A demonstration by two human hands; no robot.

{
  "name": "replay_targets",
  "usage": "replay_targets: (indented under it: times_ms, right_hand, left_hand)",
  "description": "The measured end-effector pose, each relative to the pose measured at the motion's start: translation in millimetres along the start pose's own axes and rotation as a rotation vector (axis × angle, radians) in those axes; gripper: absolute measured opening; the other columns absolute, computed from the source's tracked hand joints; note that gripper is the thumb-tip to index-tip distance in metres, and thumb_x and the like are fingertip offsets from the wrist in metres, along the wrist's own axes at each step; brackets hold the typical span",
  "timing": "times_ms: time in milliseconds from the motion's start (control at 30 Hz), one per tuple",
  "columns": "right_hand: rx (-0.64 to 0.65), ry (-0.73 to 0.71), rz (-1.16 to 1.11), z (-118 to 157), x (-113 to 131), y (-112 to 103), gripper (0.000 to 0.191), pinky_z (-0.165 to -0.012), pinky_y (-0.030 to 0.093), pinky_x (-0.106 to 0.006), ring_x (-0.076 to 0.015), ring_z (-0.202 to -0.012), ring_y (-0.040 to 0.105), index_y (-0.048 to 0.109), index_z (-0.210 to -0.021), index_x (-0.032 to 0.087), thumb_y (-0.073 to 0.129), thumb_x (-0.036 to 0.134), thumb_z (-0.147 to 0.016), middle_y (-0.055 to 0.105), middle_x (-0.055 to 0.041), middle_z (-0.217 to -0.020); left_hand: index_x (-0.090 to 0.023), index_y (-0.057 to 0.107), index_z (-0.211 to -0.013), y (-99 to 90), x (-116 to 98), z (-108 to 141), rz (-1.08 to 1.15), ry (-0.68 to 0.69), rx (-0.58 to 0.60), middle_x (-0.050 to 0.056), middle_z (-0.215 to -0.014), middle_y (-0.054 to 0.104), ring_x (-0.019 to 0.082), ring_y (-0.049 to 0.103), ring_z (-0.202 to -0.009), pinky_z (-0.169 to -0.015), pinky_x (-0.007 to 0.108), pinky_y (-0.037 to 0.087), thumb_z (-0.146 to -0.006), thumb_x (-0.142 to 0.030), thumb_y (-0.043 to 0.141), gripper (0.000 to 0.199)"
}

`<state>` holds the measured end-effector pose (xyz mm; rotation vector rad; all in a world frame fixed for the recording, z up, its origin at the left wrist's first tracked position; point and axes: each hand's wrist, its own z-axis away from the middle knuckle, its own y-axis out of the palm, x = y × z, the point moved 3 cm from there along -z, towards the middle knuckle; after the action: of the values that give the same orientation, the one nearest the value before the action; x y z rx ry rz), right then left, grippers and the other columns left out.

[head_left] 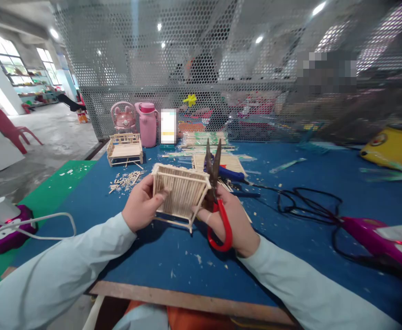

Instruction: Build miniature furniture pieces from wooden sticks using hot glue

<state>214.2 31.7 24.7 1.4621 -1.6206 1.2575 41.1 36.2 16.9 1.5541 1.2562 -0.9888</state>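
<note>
- A grey perforated metal screen (146,59) stands along the far edge of the blue-topped bench (153,266).
- A pink spouted plastic jug (148,126) stands upright near the far edge, toward the far left corner.
- A rounded pink container with a looped handle (125,121) sits just left of it.
- A white upright rectangle (168,124), its face blurred out, is just right of the jug.
- A bright yellow, black-trimmed object (397,146) lies toward the far right corner.
- A purple-and-white power strip (369,229) lies toward the right edge.
- A white cord (58,214) loops over the left edge.
- A red plastic chair (4,121) stands well beyond that edge.
</note>
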Motion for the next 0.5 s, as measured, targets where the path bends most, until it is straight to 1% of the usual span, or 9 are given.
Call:
replay_targets:
  times_ms: [133, 200, 233, 300, 333, 400, 433, 500]
  right_hand:
    - [-0.108, -0.147, 0.102, 3, 5, -4, 0.029, -0.062, 0.051, -0.030, -0.0158, -0.062, 0.059, 0.054, -0.089, 0.023, 0.067, 0.021, -0.063, 0.062, -0.0002, -0.074]
    - [-0.151, -0.203, 0.143, 4, 9, -8, 0.022, -0.059, 0.050, -0.029, -0.0145, -0.059, 0.057, 0.054, -0.085, 0.024, 0.066, 0.026, -0.066, 0.061, 0.0002, -0.072]
    - [-0.159, -0.208, 0.145, 4, 11, -10, 0.021, -0.060, 0.050, -0.029, -0.0143, -0.059, 0.057, 0.054, -0.084, 0.024, 0.066, 0.029, -0.067, 0.060, 0.0001, -0.072]
    - [-0.144, -0.177, 0.085, 1, 13, -14, 0.026, -0.060, 0.050, -0.029, -0.0149, -0.060, 0.058, 0.054, -0.085, 0.025, 0.069, 0.033, -0.065, 0.060, 0.0003, -0.072]
    - [-0.120, -0.145, 0.034, -1, 12, -15, 0.032, -0.061, 0.051, -0.029, -0.0154, -0.062, 0.058, 0.053, -0.085, 0.025, 0.072, 0.036, -0.062, 0.060, 0.0004, -0.072]
    - [-0.079, -0.074, -0.049, -6, 10, -17, 0.042, -0.064, 0.051, -0.030, -0.0161, -0.065, 0.058, 0.052, -0.085, 0.025, 0.077, 0.038, -0.055, 0.059, 0.0007, -0.073]
    - [-0.070, -0.046, -0.072, -9, 9, -18, 0.045, -0.066, 0.051, -0.031, -0.0163, -0.066, 0.058, 0.052, -0.086, 0.024, 0.078, 0.039, -0.052, 0.059, 0.0006, -0.074]
    - [-0.059, -0.006, -0.088, -14, 5, -19, 0.050, -0.070, 0.051, -0.032, -0.0165, -0.070, 0.058, 0.052, -0.088, 0.024, 0.080, 0.038, -0.049, 0.059, 0.0001, -0.077]
  left_hand:
    - [-0.017, 0.064, -0.090, -4.1, -4, 3, -0.090, 0.140, 0.024, 0.007, -0.093, 0.066, 0.022, 0.060, -0.089, -0.083, 0.030, 0.045, -0.061, -0.023, 0.074, 0.031]
    - [-0.019, 0.064, -0.097, -5.3, -6, 4, -0.087, 0.171, 0.055, 0.007, -0.097, 0.065, 0.022, 0.060, -0.091, -0.086, 0.030, 0.044, -0.059, -0.019, 0.075, 0.040]
    - [-0.019, 0.062, -0.102, -5.5, -7, 5, -0.083, 0.165, 0.082, 0.007, -0.099, 0.065, 0.021, 0.061, -0.092, -0.087, 0.030, 0.044, -0.059, -0.017, 0.075, 0.045]
    - [-0.019, 0.060, -0.109, -5.0, -9, 6, -0.098, 0.142, 0.147, 0.008, -0.102, 0.066, 0.021, 0.061, -0.093, -0.086, 0.030, 0.045, -0.061, -0.014, 0.073, 0.050]
    - [-0.018, 0.060, -0.110, -4.2, -10, 6, -0.117, 0.138, 0.182, 0.008, -0.102, 0.066, 0.021, 0.061, -0.093, -0.086, 0.030, 0.045, -0.063, -0.014, 0.072, 0.049]
    - [-0.018, 0.064, -0.105, -2.4, -13, 8, -0.173, 0.162, 0.231, 0.008, -0.100, 0.068, 0.022, 0.062, -0.092, -0.085, 0.030, 0.046, -0.065, -0.014, 0.069, 0.040]
    - [-0.018, 0.066, -0.102, -1.5, -14, 9, -0.206, 0.192, 0.230, 0.007, -0.098, 0.069, 0.022, 0.062, -0.091, -0.085, 0.029, 0.046, -0.066, -0.014, 0.068, 0.036]
    - [-0.020, 0.067, -0.101, -0.4, -16, 12, -0.265, 0.259, 0.176, 0.006, -0.098, 0.069, 0.021, 0.063, -0.091, -0.085, 0.029, 0.046, -0.068, -0.014, 0.067, 0.034]
